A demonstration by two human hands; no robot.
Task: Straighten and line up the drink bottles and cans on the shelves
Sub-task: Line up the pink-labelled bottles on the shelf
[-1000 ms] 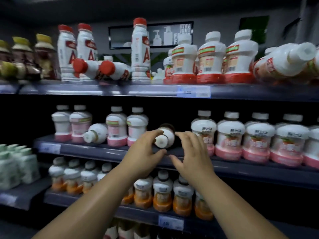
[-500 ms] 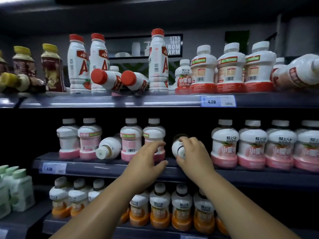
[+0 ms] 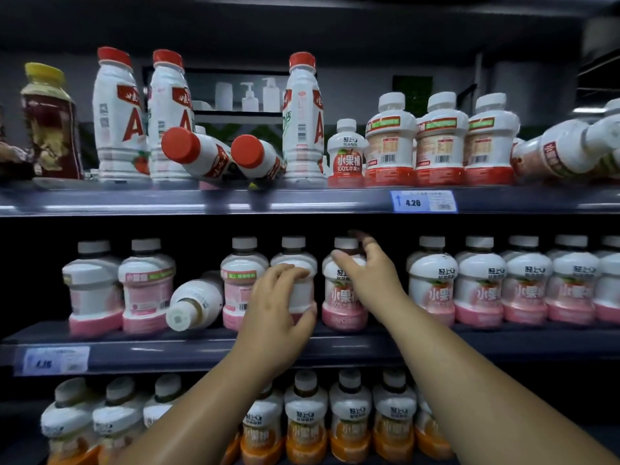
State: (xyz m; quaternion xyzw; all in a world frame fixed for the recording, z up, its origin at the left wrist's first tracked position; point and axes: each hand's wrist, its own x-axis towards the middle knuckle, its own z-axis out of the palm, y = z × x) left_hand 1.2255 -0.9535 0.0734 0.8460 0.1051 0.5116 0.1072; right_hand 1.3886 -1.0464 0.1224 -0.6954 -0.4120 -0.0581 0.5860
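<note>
1. Now my left hand (image 3: 273,313) grips a plain bottle (image 3: 300,290), with my fingers over its shoulder and my thumb low on its side.
2. My right hand (image 3: 372,280) holds the labelled bottle (image 3: 342,307) just beside it, with my thumb and fingers curled round its shoulder below the cap.
3. Both bottles stand upright on the middle shelf (image 3: 201,350), in the row of pink ones.
4. Left of them, a tipped bottle (image 3: 196,303) lies with its cap towards me.
5. On the top shelf (image 3: 167,201), two red-capped bottles (image 3: 201,156) lie on their sides between standing ones.

Upright pink bottle (image 3: 339,298), toppled neighbour (image 3: 194,302).
</note>
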